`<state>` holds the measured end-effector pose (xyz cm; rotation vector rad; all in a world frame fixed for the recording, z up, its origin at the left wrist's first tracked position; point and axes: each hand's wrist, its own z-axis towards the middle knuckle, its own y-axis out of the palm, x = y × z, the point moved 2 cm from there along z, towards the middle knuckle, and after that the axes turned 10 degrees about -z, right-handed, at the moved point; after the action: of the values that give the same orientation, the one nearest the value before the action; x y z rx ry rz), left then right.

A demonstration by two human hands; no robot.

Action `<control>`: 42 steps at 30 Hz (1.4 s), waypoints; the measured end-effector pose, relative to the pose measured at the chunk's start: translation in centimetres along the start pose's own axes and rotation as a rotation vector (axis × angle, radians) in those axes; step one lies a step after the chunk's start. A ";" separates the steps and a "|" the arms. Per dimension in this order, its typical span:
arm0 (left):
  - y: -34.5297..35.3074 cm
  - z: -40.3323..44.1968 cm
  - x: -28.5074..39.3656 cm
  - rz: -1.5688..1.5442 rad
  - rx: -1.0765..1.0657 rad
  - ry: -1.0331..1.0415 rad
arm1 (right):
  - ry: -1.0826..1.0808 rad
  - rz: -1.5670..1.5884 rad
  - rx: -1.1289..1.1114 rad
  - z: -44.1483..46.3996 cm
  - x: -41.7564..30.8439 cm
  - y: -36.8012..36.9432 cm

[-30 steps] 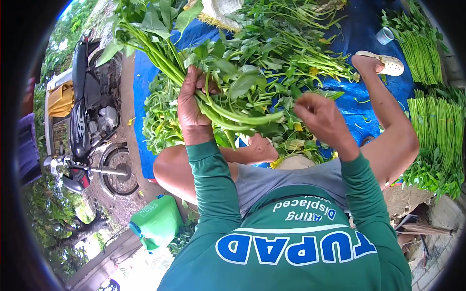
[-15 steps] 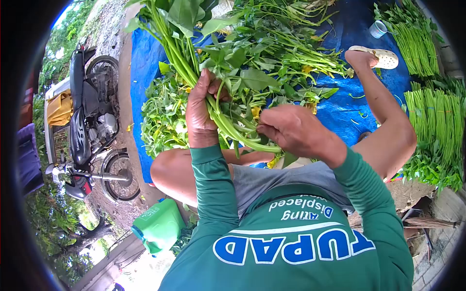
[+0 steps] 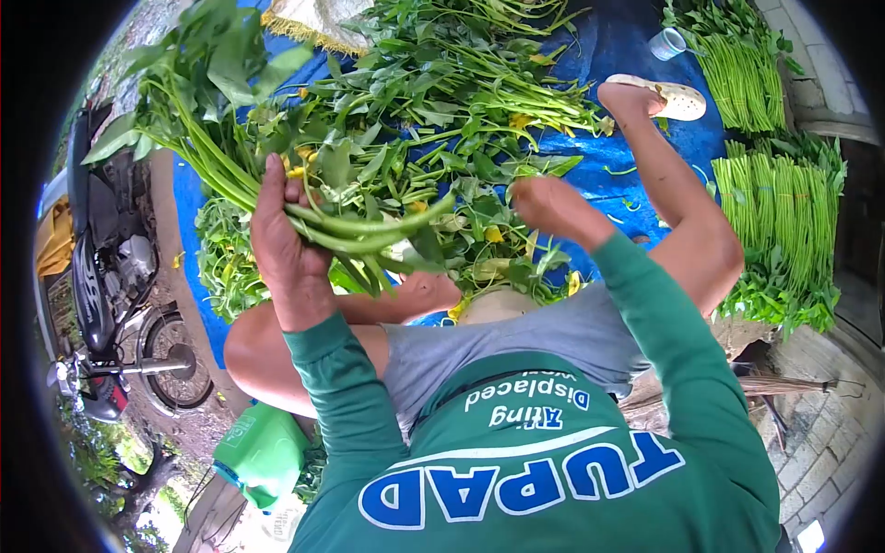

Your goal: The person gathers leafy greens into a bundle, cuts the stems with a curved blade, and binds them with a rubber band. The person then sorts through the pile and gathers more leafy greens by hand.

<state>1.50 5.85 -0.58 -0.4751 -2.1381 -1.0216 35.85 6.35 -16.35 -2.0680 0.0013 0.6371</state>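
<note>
My left hand (image 3: 288, 230) is wrapped round a bunch of water spinach (image 3: 207, 152). The leafy tops fan out to the upper left, and the thick bare stem ends (image 3: 369, 230) curve to the right, past my palm. My right hand (image 3: 558, 212) is apart from the bunch, over the loose greens, with its fingers curled closed. What it holds, if anything, is hidden. Beneath both hands, a heap of loose leaves and stems (image 3: 406, 175), some of them yellow, lies on a blue tarp (image 3: 636, 198).
Tied bundles of stems (image 3: 779, 207) are stacked at the right. A plastic cup (image 3: 667, 43) lies near my foot in a pale clog (image 3: 680, 100). At the left are a motorcycle (image 3: 106, 267) and a green jug (image 3: 263, 452). A white sack (image 3: 323, 20) lies at the top.
My left hand has moved left in view with the bunch, and the stems have swung outward. My right hand has drawn away from the stem ends. The whole view has shifted.
</note>
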 end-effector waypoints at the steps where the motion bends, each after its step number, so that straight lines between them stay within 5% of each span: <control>1: -0.8 0.2 -0.4 0.004 -0.022 -0.010 | -0.149 -0.109 0.299 3.9 4.0 2.4; 4: -1.5 0.8 -1.2 -0.003 0.048 -0.039 | 0.124 -0.009 0.531 10.5 7.1 1.9; 12: -3.1 2.6 -0.9 0.021 0.188 -0.038 | 0.007 -0.330 0.292 15.5 7.6 5.1; 13: -3.1 2.6 -0.8 0.011 0.187 -0.040 | 0.064 -0.276 0.058 15.0 6.6 3.8; 20: -3.0 2.2 0.0 -0.055 0.126 -0.053 | 0.104 0.476 0.011 9.9 5.1 -2.9; 22: -3.1 2.0 0.2 -0.064 0.108 -0.052 | 0.083 0.366 0.071 5.4 1.3 -9.1; 25: -3.1 1.4 0.4 -0.084 0.080 -0.049 | 0.001 0.514 0.148 -0.4 0.7 -14.4; 28: -2.9 0.9 0.3 -0.095 0.068 -0.051 | 0.136 0.795 0.177 -5.6 -1.5 -17.1; 42: -2.2 0.7 -5.1 0.193 -0.015 -0.103 | 0.062 0.939 0.493 -9.5 -4.3 -13.0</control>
<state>3.41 4.96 -5.79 -0.7400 -2.1267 -0.9226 39.49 5.00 -0.12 -1.5187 1.1031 0.9954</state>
